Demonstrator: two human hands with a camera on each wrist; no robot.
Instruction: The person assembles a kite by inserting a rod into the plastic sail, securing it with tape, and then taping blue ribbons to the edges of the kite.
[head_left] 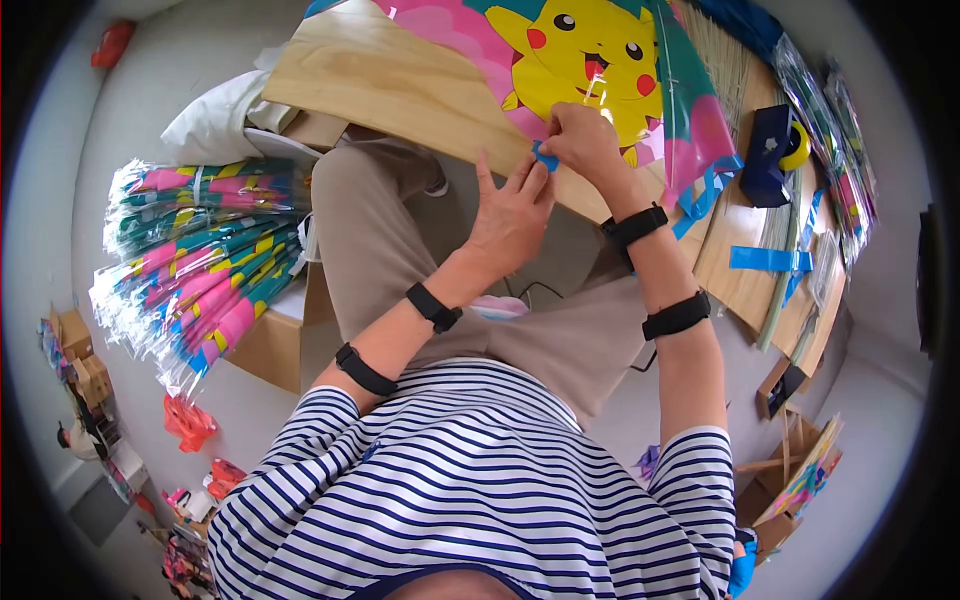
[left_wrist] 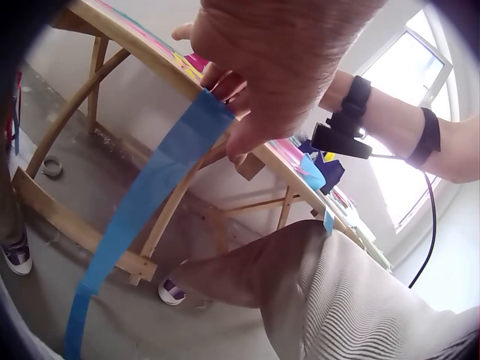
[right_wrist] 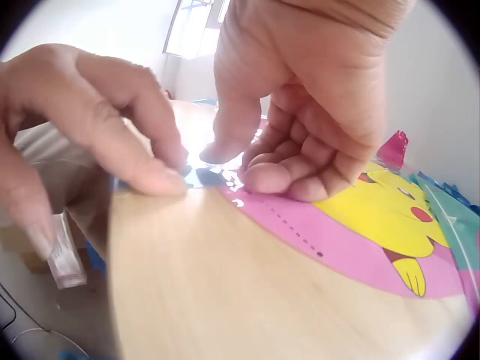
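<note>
Both hands meet at the near edge of a wooden table. A strip of blue tape hangs long from the fingers past the table edge; its upper end, also blue tape, shows between the hands. My left hand pinches it with thumb and forefinger, another finger sticking out straight. My right hand pinches at the same spot, its other fingers curled in. Beside them lies a glossy plastic sheet printed with a yellow Pikachu on pink and teal; its border runs under the right fingertips.
On the table's right stand a dark blue tape dispenser with a yellow roll, loose blue strips and thin sticks. Bundles of folded printed plastic lie on a cardboard box to the left. My knees are under the table edge.
</note>
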